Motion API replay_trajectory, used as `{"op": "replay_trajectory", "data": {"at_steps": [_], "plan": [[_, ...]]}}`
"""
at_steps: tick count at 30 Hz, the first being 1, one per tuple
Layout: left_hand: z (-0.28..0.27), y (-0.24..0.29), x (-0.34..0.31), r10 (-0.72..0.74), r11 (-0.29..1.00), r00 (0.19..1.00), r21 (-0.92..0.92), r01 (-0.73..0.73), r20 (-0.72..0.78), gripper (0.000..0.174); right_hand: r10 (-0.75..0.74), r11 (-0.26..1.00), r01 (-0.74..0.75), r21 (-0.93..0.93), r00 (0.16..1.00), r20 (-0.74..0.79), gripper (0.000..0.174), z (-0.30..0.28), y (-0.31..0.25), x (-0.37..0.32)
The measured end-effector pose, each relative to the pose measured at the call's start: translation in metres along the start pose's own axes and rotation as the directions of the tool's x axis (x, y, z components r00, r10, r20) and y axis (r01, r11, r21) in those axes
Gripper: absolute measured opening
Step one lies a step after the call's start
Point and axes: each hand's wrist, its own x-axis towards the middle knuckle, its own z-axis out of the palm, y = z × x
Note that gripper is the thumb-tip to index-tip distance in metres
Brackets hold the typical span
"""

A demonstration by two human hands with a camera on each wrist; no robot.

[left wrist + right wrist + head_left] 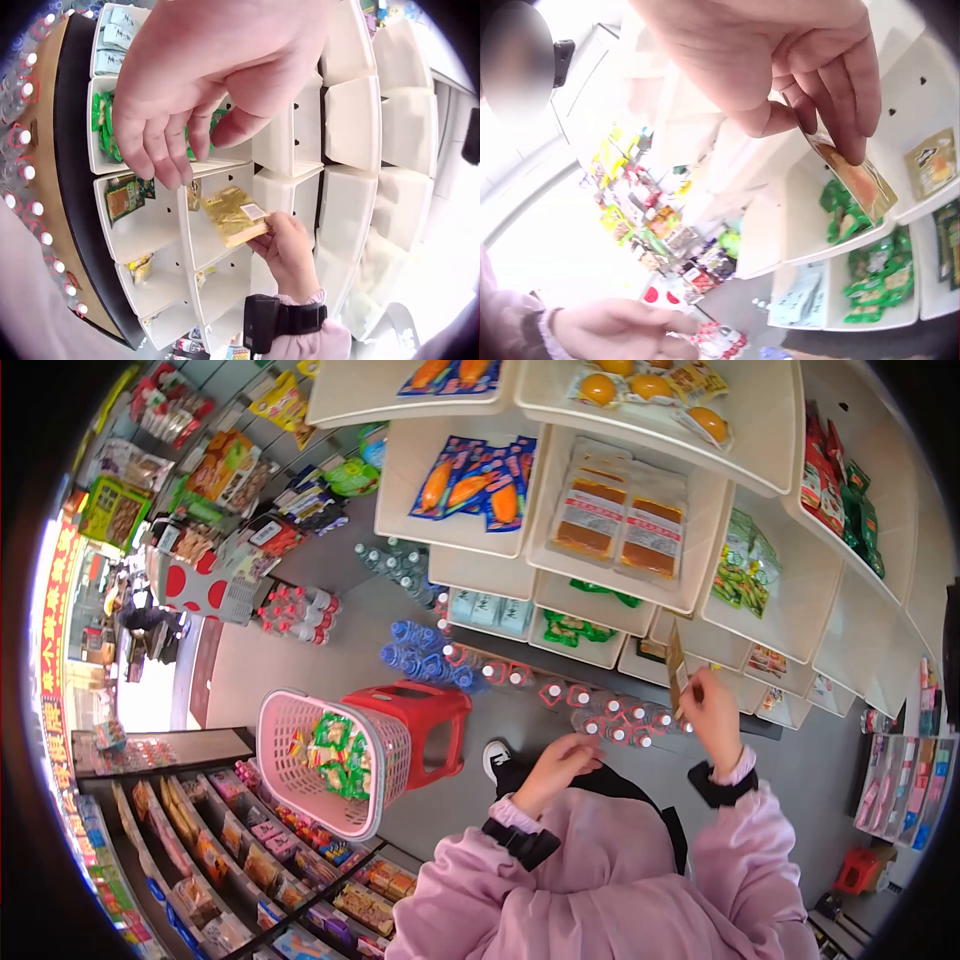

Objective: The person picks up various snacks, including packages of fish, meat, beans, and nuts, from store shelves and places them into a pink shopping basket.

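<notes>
My right hand (711, 712) pinches a flat gold snack packet (235, 215) by one edge, between thumb and fingers. In the left wrist view the packet is over a white bin, its back with a white label showing. A similar gold packet (933, 163) lies in a bin beside it in the right wrist view. My left hand (562, 765) holds nothing; its fingers are relaxed in front of my body. Green snack packets (880, 276) fill a neighbouring white bin (832, 328).
A pink basket (376, 800) with green packets (342, 752) stands by a red stool (440, 732) at the left. Bottles (612, 710) line the floor below the tiered white bins. Low snack racks (225, 840) stand at the lower left.
</notes>
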Motion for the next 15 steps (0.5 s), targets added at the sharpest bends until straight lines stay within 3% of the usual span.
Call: {"op": "replay_trajectory", "data": {"at_steps": [1,2,4,5,6,7,10,11,14,15], "plan": [[0.006,0.005,-0.001,-0.019,0.996,1.000,-0.090,0.019,-0.003,0.030,-0.074,0.997,0.074,0.009,0.997,-0.033,0.009,0.013,-0.007,-0.013],[0.013,0.012,-0.003,-0.036,0.983,0.999,-0.181,0.036,-0.001,0.032,0.005,0.992,-0.018,0.125,0.995,0.103,0.009,0.018,-0.025,-0.024],[0.010,0.019,-0.008,-0.012,0.939,1.000,-0.343,0.010,-0.003,0.035,-0.225,0.974,0.225,0.016,0.964,0.140,0.009,0.042,-0.055,-0.041],[0.004,0.020,-0.011,0.026,0.909,1.000,-0.415,-0.029,-0.014,0.036,-0.262,0.965,0.258,0.044,0.942,0.209,0.010,0.050,-0.074,-0.049],[-0.003,0.019,-0.015,0.064,0.871,0.998,-0.486,-0.069,-0.028,0.038,-0.392,0.911,0.411,0.015,0.857,0.335,0.013,0.066,-0.079,-0.050],[-0.023,0.005,-0.019,0.074,0.821,0.996,-0.564,-0.091,-0.054,0.031,-0.439,0.882,0.471,0.009,0.817,0.374,0.018,0.076,-0.093,-0.055],[-0.053,-0.003,-0.046,0.233,0.839,0.911,-0.403,-0.365,-0.341,0.028,-0.588,0.775,0.618,0.135,0.627,0.511,0.031,0.112,-0.120,-0.060],[-0.070,-0.005,-0.059,0.191,0.839,0.912,-0.422,-0.343,-0.362,0.030,-0.632,0.735,0.647,0.203,0.546,0.549,0.036,0.126,-0.128,-0.061],[-0.109,-0.008,-0.101,0.231,0.747,0.854,-0.477,-0.462,-0.466,0.033,-0.563,0.813,0.534,0.234,0.616,0.550,0.048,0.167,-0.166,-0.063],[-0.122,-0.009,-0.112,0.272,0.715,0.800,-0.443,-0.540,-0.536,0.036,-0.591,0.798,0.565,0.211,0.664,0.458,0.049,0.183,-0.179,-0.062]]}}
